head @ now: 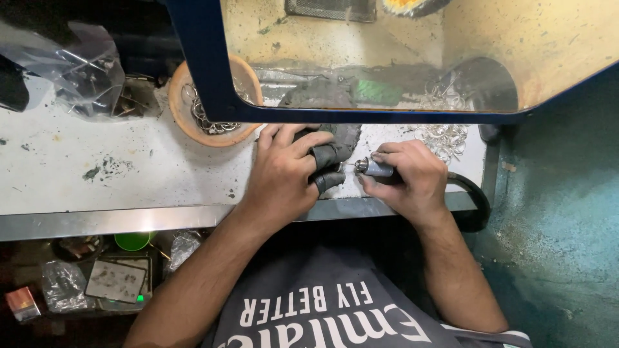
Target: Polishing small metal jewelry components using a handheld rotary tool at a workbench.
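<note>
My left hand (284, 169) is closed over a small piece hidden between fingertips wrapped in dark finger guards (325, 158); I cannot tell what the piece is. My right hand (406, 177) grips a slim metal rotary handpiece (373, 167), its thin bit pointing left at my left fingertips. Both hands rest on the white, stained bench (97, 174) beside a dark cloth (348, 132), just below a blue-framed transparent shield (213, 77).
An orange bowl (184, 119) holding metal rings stands left of my hands. A heap of shiny rings (445, 135) lies at the right. A crumpled plastic bag (84, 67) sits far left. A black hose (477, 203) loops off the bench edge. Clutter fills the shelf below.
</note>
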